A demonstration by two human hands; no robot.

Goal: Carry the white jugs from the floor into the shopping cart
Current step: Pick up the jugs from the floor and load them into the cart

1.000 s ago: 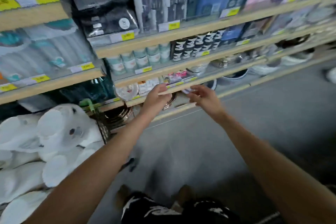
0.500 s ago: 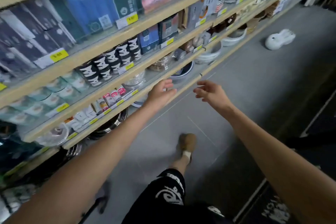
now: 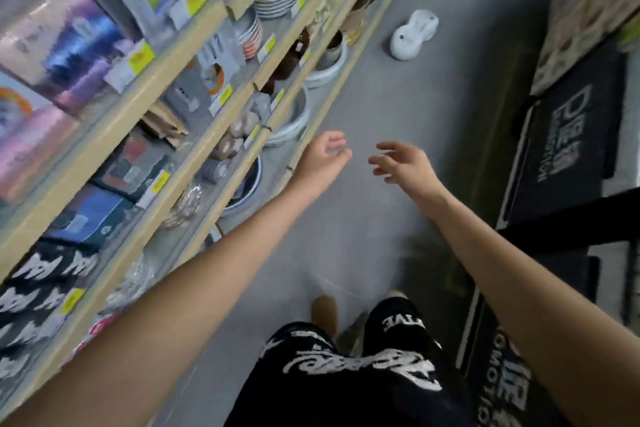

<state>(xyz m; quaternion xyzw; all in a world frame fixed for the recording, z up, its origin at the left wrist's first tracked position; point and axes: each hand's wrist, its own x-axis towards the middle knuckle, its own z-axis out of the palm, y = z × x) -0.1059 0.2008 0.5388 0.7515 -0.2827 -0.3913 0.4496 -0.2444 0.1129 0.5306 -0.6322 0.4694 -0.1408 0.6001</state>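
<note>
A white jug (image 3: 412, 35) lies on the grey floor far ahead, close to the foot of the shelving. My left hand (image 3: 323, 156) and my right hand (image 3: 401, 163) are both stretched out in front of me above the floor, fingers spread, holding nothing. The jug is well beyond both hands, up and to the right of them. The shopping cart is out of view.
Wooden shelving (image 3: 194, 135) with boxes, stacked plates and bowls runs along the left. Dark mats with white lettering (image 3: 568, 149) lie on the right, with a black bar (image 3: 568, 222) crossing at the right edge. My legs and shoes (image 3: 325, 314) show below.
The view has swung right along the aisle, away from the pile of white jugs at the left. The single jug on the floor now appears nearer. Both hands stay empty and outstretched.
</note>
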